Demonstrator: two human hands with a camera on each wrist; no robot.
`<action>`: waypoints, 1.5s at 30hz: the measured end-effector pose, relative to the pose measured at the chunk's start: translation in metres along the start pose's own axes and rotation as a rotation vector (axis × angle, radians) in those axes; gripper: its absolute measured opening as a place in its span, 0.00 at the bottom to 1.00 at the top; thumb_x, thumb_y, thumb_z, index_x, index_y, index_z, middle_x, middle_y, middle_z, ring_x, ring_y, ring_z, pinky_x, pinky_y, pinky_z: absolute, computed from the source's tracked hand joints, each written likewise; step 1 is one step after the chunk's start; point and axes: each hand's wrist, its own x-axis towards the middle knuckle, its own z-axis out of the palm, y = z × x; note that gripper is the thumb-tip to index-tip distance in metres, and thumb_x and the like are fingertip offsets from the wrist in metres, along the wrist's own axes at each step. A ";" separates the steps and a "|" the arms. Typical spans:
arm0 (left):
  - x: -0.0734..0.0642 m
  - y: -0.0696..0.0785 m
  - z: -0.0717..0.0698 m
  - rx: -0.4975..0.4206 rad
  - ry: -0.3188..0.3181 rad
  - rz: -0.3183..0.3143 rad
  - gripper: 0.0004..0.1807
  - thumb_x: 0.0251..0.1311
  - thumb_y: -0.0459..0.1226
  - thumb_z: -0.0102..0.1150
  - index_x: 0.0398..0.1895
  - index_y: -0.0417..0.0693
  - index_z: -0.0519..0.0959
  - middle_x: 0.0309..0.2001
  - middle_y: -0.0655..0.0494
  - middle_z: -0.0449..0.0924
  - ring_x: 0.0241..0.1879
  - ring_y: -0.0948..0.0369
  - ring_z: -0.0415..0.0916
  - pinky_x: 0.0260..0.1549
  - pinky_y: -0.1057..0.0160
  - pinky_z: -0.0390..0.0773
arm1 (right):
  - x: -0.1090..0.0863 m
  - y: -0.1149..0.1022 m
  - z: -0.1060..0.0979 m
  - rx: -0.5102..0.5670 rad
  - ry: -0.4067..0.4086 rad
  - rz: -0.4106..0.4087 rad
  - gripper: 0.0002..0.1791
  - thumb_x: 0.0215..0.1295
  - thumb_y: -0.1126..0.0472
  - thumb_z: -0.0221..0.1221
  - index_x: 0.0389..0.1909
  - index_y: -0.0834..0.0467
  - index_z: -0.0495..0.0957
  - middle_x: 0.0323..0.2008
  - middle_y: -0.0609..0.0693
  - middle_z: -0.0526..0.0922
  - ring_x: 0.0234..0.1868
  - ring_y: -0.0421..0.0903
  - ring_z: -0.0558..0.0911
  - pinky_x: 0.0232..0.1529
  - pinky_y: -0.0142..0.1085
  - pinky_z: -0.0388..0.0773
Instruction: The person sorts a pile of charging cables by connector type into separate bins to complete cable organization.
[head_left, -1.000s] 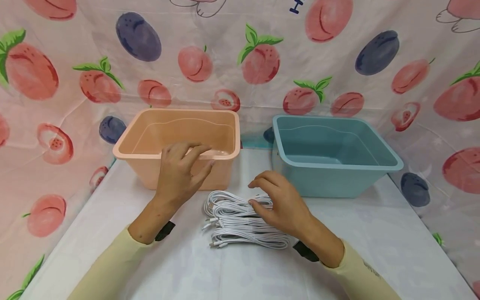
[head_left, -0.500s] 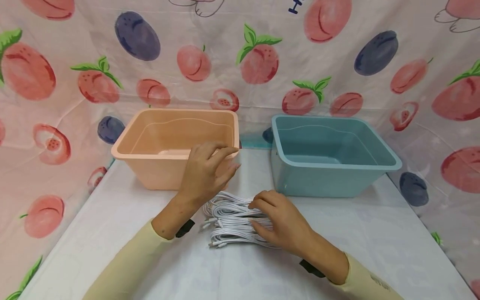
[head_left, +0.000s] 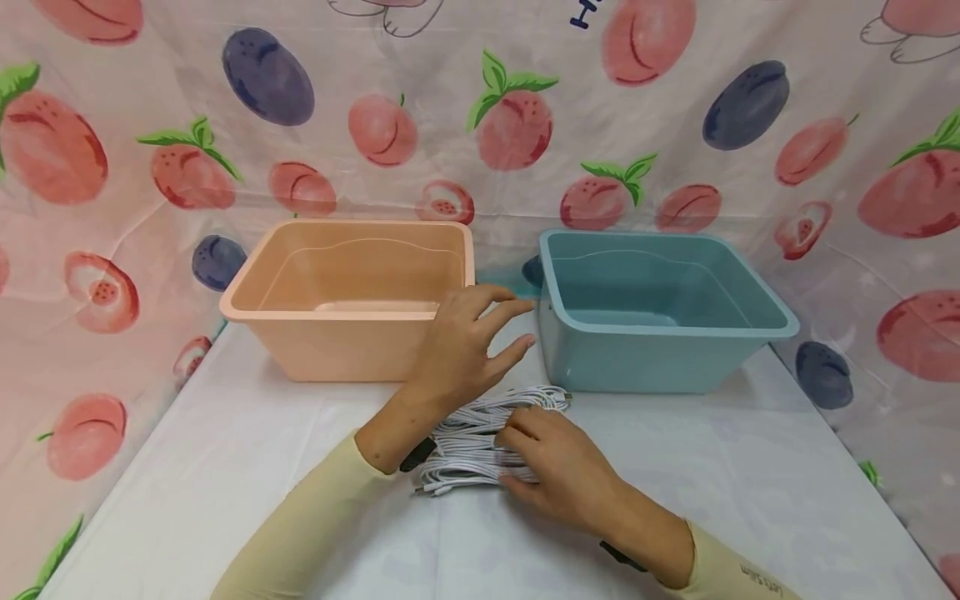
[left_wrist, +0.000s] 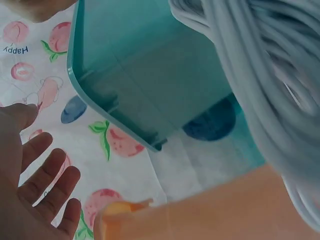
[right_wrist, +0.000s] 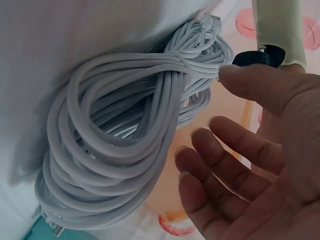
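Observation:
Several bundles of white charging cables (head_left: 465,473) lie in a row on the table, looped and tied, with metal plugs at their ends. My right hand (head_left: 558,467) hovers over their right side, fingers loosely bent. In the right wrist view, a gap shows between those fingers and the near cable coil (right_wrist: 115,135), with nothing in the palm. My left hand (head_left: 465,350) is held above the far end of the bundles, fingers spread and holding nothing. Its forearm hides part of the cables. The left wrist view shows cable loops (left_wrist: 270,90) close to the camera.
An orange bin (head_left: 330,346) stands behind the cables on the left, a teal bin (head_left: 637,362) on the right. Both look empty inside. A white cloth (head_left: 360,533) covers the table, and a fruit-print curtain (head_left: 442,50) hangs behind.
My left hand has moved right, from in front of the orange bin to the space between the two bins. My right hand has dropped lower and nearer over the cables.

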 end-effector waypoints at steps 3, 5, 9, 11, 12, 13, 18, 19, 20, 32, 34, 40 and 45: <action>0.005 0.003 0.005 -0.011 -0.026 0.004 0.19 0.69 0.48 0.70 0.59 0.53 0.86 0.54 0.54 0.83 0.58 0.53 0.80 0.61 0.49 0.75 | -0.001 -0.002 0.001 -0.023 -0.047 0.014 0.22 0.51 0.52 0.83 0.42 0.52 0.83 0.42 0.43 0.79 0.44 0.44 0.81 0.50 0.41 0.82; 0.007 0.005 0.008 -0.010 -0.043 0.004 0.19 0.69 0.48 0.70 0.60 0.53 0.86 0.54 0.54 0.82 0.58 0.53 0.79 0.61 0.49 0.75 | -0.001 -0.002 0.002 -0.047 -0.069 0.015 0.21 0.51 0.52 0.83 0.40 0.51 0.83 0.40 0.43 0.79 0.43 0.43 0.80 0.47 0.41 0.82; 0.012 0.008 0.012 -0.011 -0.076 -0.009 0.20 0.71 0.49 0.68 0.61 0.55 0.86 0.56 0.55 0.82 0.59 0.54 0.79 0.61 0.50 0.75 | -0.002 -0.003 0.006 -0.108 -0.073 -0.011 0.20 0.48 0.52 0.83 0.36 0.51 0.82 0.37 0.43 0.78 0.41 0.44 0.78 0.44 0.40 0.82; 0.015 0.009 0.014 -0.010 -0.090 -0.019 0.20 0.71 0.50 0.67 0.62 0.55 0.85 0.57 0.55 0.82 0.60 0.54 0.79 0.62 0.50 0.75 | -0.002 -0.004 0.009 -0.142 -0.057 -0.031 0.21 0.46 0.53 0.84 0.34 0.51 0.82 0.37 0.44 0.78 0.41 0.44 0.78 0.43 0.40 0.82; 0.016 0.009 0.015 -0.011 -0.096 -0.022 0.20 0.72 0.51 0.67 0.62 0.56 0.85 0.57 0.56 0.82 0.60 0.55 0.79 0.62 0.50 0.75 | -0.002 -0.004 0.010 -0.157 -0.050 -0.039 0.21 0.45 0.53 0.84 0.34 0.52 0.81 0.37 0.44 0.78 0.41 0.45 0.78 0.43 0.40 0.82; 0.018 0.010 0.016 -0.009 -0.103 -0.026 0.20 0.72 0.51 0.67 0.62 0.56 0.85 0.58 0.56 0.82 0.61 0.55 0.78 0.62 0.51 0.75 | -0.002 -0.005 0.012 -0.170 -0.044 -0.047 0.21 0.44 0.54 0.84 0.33 0.52 0.81 0.37 0.45 0.79 0.41 0.45 0.78 0.43 0.40 0.82; 0.024 0.014 0.023 0.004 -0.113 -0.027 0.21 0.73 0.53 0.65 0.63 0.57 0.84 0.59 0.56 0.81 0.61 0.56 0.79 0.63 0.51 0.75 | -0.002 -0.006 0.018 -0.214 -0.017 -0.072 0.22 0.40 0.58 0.85 0.32 0.54 0.81 0.39 0.46 0.80 0.42 0.46 0.78 0.45 0.40 0.82; 0.025 0.014 0.025 0.002 -0.111 -0.025 0.21 0.73 0.53 0.65 0.63 0.57 0.85 0.59 0.56 0.81 0.60 0.56 0.79 0.63 0.50 0.75 | -0.002 -0.006 0.019 -0.221 -0.009 -0.077 0.23 0.39 0.58 0.85 0.32 0.55 0.81 0.39 0.47 0.80 0.42 0.46 0.79 0.45 0.39 0.83; 0.026 0.015 0.027 -0.002 -0.107 -0.021 0.21 0.73 0.53 0.65 0.62 0.56 0.85 0.58 0.56 0.81 0.60 0.56 0.79 0.63 0.50 0.75 | -0.002 -0.007 0.020 -0.227 0.001 -0.081 0.23 0.38 0.58 0.85 0.32 0.55 0.81 0.39 0.47 0.80 0.42 0.46 0.79 0.45 0.39 0.83; 0.031 0.014 0.043 -0.038 -0.145 -0.013 0.15 0.71 0.46 0.69 0.57 0.53 0.88 0.57 0.54 0.82 0.60 0.55 0.78 0.61 0.53 0.76 | -0.003 -0.014 0.026 -0.261 0.016 -0.091 0.20 0.37 0.62 0.80 0.31 0.56 0.79 0.33 0.47 0.79 0.38 0.46 0.78 0.41 0.39 0.81; 0.031 0.013 0.045 -0.039 -0.152 -0.018 0.14 0.72 0.45 0.69 0.56 0.54 0.89 0.58 0.54 0.82 0.61 0.55 0.78 0.62 0.53 0.76 | -0.004 -0.016 0.025 -0.254 -0.005 -0.086 0.20 0.39 0.63 0.80 0.31 0.55 0.79 0.31 0.46 0.80 0.35 0.45 0.77 0.39 0.38 0.81; 0.030 0.011 0.049 -0.062 -0.159 -0.030 0.13 0.72 0.44 0.68 0.55 0.53 0.89 0.58 0.54 0.81 0.60 0.56 0.78 0.61 0.57 0.77 | -0.004 -0.022 0.022 -0.208 -0.062 -0.074 0.19 0.47 0.65 0.78 0.34 0.53 0.78 0.30 0.44 0.79 0.33 0.43 0.78 0.32 0.36 0.80; 0.030 0.011 0.050 -0.124 -0.169 -0.037 0.13 0.72 0.41 0.68 0.55 0.48 0.88 0.58 0.53 0.80 0.57 0.55 0.80 0.55 0.57 0.80 | -0.005 -0.023 0.013 -0.167 -0.112 -0.071 0.19 0.45 0.67 0.77 0.32 0.53 0.76 0.30 0.43 0.76 0.32 0.44 0.78 0.29 0.36 0.79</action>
